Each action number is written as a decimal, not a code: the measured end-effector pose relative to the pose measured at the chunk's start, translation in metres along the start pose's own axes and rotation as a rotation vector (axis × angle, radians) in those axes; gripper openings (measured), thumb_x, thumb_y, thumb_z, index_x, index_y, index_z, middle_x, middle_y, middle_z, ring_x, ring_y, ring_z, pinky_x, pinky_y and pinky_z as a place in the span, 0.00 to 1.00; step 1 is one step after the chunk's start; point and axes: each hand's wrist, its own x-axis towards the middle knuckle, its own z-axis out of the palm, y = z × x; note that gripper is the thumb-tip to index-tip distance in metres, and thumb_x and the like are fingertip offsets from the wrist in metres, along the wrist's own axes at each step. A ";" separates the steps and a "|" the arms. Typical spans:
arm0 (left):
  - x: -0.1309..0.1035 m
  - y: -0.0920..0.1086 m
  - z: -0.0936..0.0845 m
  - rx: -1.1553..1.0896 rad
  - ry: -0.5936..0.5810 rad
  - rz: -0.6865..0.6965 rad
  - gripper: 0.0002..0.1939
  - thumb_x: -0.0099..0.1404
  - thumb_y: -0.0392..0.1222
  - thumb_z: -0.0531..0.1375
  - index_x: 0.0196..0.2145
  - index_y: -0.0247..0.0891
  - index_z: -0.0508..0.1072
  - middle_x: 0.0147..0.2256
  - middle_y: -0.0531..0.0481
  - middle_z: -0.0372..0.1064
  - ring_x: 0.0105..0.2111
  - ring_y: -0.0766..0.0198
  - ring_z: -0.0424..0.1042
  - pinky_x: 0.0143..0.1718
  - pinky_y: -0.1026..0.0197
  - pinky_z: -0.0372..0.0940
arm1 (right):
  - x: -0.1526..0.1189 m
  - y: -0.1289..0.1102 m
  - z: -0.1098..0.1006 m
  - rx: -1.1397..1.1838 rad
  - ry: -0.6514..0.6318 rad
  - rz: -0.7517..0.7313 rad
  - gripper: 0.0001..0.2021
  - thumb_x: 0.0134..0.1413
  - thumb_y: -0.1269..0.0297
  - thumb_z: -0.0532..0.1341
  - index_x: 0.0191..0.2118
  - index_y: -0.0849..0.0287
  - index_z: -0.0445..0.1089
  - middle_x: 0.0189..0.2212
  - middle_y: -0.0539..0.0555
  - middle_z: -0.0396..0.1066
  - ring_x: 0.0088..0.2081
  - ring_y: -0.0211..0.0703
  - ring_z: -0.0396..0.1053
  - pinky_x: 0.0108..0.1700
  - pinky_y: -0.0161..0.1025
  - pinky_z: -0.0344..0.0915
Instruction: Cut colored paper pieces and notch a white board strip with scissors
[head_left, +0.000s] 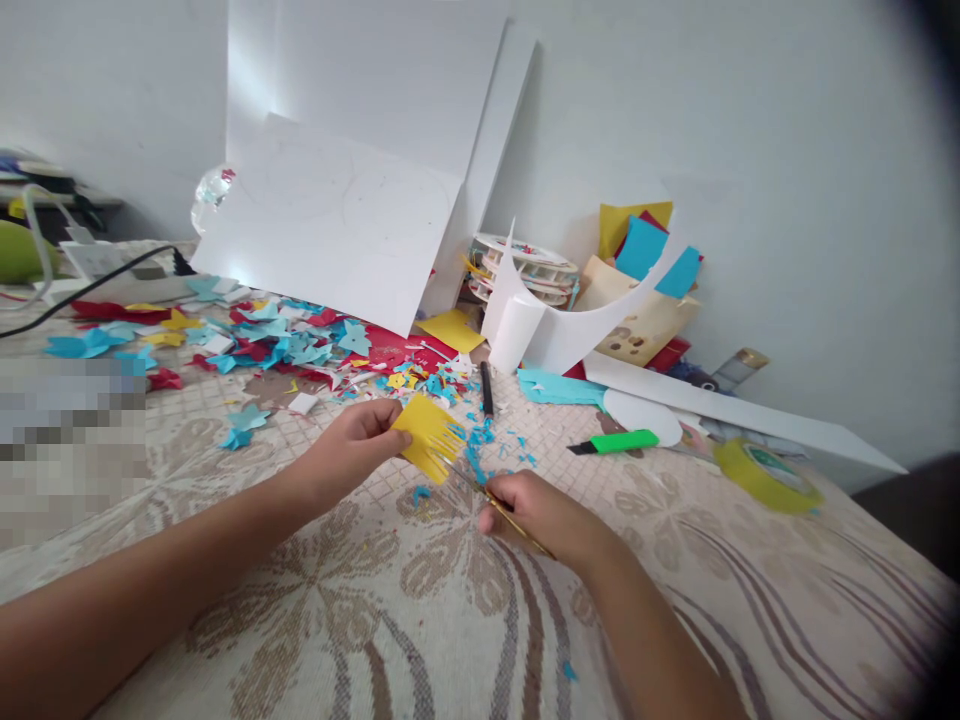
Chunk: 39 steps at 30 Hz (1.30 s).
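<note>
My left hand (365, 432) pinches the left edge of a small yellow paper piece (426, 436), whose right edge is cut into thin strips. My right hand (529, 508) is closed on scissors (517, 522) with gold-coloured handles. The tips of the scissors reach the lower right edge of the yellow paper, among the strips; how far apart the blades stand is too small to tell. Blue paper scraps (478, 436) lie just behind the scissors, and a small blue curl (421, 494) rests below the yellow paper.
Behind my hands are a black pen-like stick (487, 388), a green cutter knife (624, 441) and a pile of coloured paper flowers (300, 340). Yellow tape (769, 474) lies at right. White boards (337, 220), curled white paper (570, 330) and stacked white reels (525, 268) stand farther back.
</note>
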 end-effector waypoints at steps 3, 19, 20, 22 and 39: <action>0.000 0.003 0.001 0.056 0.004 0.008 0.04 0.51 0.37 0.57 0.21 0.36 0.66 0.21 0.55 0.65 0.24 0.67 0.65 0.26 0.64 0.61 | 0.001 0.001 0.000 -0.013 0.004 -0.006 0.21 0.49 0.48 0.56 0.19 0.60 0.54 0.17 0.44 0.50 0.21 0.32 0.49 0.19 0.30 0.43; -0.001 0.007 -0.001 0.141 0.015 0.070 0.07 0.50 0.38 0.57 0.18 0.37 0.63 0.20 0.56 0.63 0.21 0.68 0.63 0.23 0.66 0.58 | 0.003 0.005 0.002 -0.075 0.032 -0.060 0.22 0.50 0.48 0.56 0.18 0.61 0.54 0.16 0.45 0.50 0.21 0.32 0.51 0.20 0.30 0.43; -0.001 0.007 0.000 0.140 0.018 0.070 0.07 0.50 0.38 0.57 0.18 0.37 0.63 0.19 0.56 0.63 0.21 0.69 0.62 0.22 0.66 0.58 | 0.004 0.005 0.003 -0.073 0.033 -0.060 0.22 0.50 0.48 0.55 0.18 0.61 0.54 0.16 0.45 0.51 0.21 0.33 0.51 0.21 0.30 0.43; -0.001 0.008 0.000 0.127 0.022 0.057 0.07 0.50 0.38 0.57 0.18 0.37 0.63 0.19 0.57 0.62 0.21 0.69 0.63 0.23 0.66 0.59 | 0.004 0.006 0.004 -0.066 0.033 -0.051 0.22 0.50 0.47 0.55 0.19 0.60 0.54 0.16 0.44 0.51 0.21 0.32 0.50 0.20 0.30 0.43; -0.004 0.007 0.004 0.092 0.021 0.015 0.07 0.51 0.37 0.57 0.18 0.38 0.63 0.20 0.56 0.63 0.23 0.66 0.66 0.26 0.65 0.63 | 0.003 0.013 0.007 -0.051 0.050 -0.062 0.25 0.48 0.41 0.52 0.19 0.60 0.52 0.16 0.44 0.49 0.19 0.31 0.47 0.19 0.32 0.40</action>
